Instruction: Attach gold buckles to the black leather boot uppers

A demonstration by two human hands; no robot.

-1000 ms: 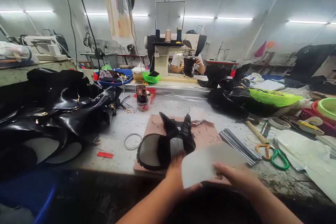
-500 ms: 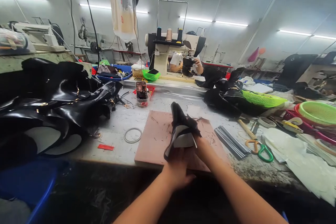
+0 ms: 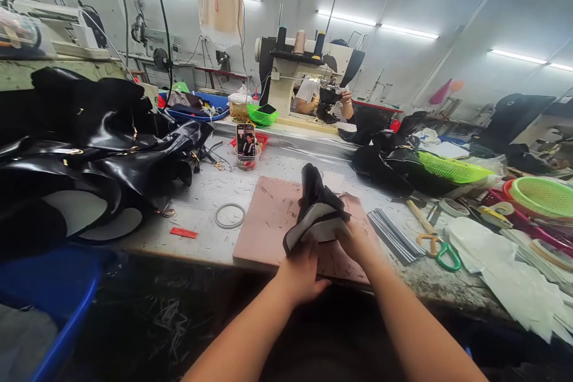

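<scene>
A black boot upper [image 3: 313, 188] with light grey lining showing stands over the pinkish cutting board [image 3: 255, 224]. My left hand [image 3: 299, 271] is at its near edge, fingers against the lining and partly hidden, thumb sticking out to the right. On the upper's right side my right hand [image 3: 354, 242] grips the edge, with its fingertips hidden by the material. A pale stiffener piece [image 3: 324, 230] lies against the lining between the two hands.
Black boot uppers [image 3: 111, 143] are heaped on the left. Grey strips [image 3: 394, 236], green-and-orange-handled scissors [image 3: 447, 256], a hammer [image 3: 419, 216] and white sheets [image 3: 496, 256] lie right. A phone [image 3: 246, 142] stands behind the board; beyond, a co-worker's hands [image 3: 344, 97] work at a sewing machine [image 3: 280, 80].
The pale piece, earlier held up in my right hand, is now against the upper's lining. The upper has been turned and raised, and my right hand has moved to its right side.
</scene>
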